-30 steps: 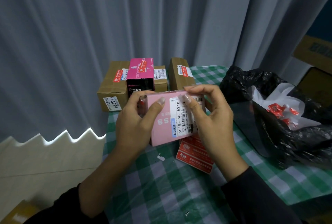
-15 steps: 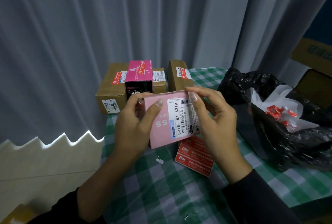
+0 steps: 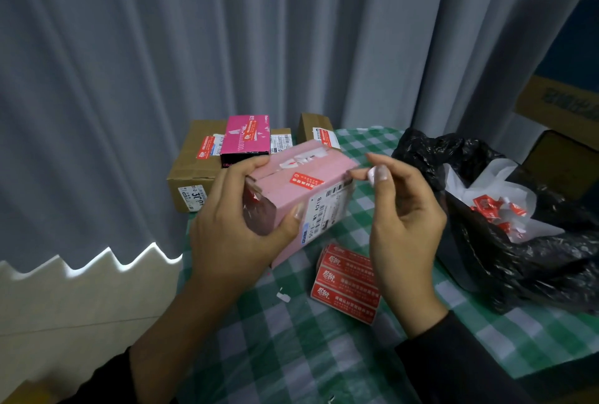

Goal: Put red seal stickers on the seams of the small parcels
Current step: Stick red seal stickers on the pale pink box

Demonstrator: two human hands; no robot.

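Nearest, on the green checked surface (image 3: 291, 355), lying flat just right of centre: a stack of red seal stickers (image 3: 348, 283). Above it, grips the pink parcel (image 3: 285, 173) in the left hand (image 3: 233, 225), thumb on the near labelled side, fingers curled over the far edge, parcel tilted and clear of the surface. Bears one red seal sticker (image 3: 306, 181) on the parcel's upper face, close to the labelled side. Holds the right hand (image 3: 405, 225) just right of the parcel, apart from it, thumb and forefinger pinching a small pale scrap (image 3: 372, 175), other fingers loosely curled. Further right, a black bag (image 3: 518, 257) with red scraps in white plastic. At the far edge, a brown carton (image 3: 191, 173), a magenta box (image 3: 246, 136) and a smaller carton (image 3: 311, 126), each with a red sticker, before a grey curtain (image 3: 291, 30).
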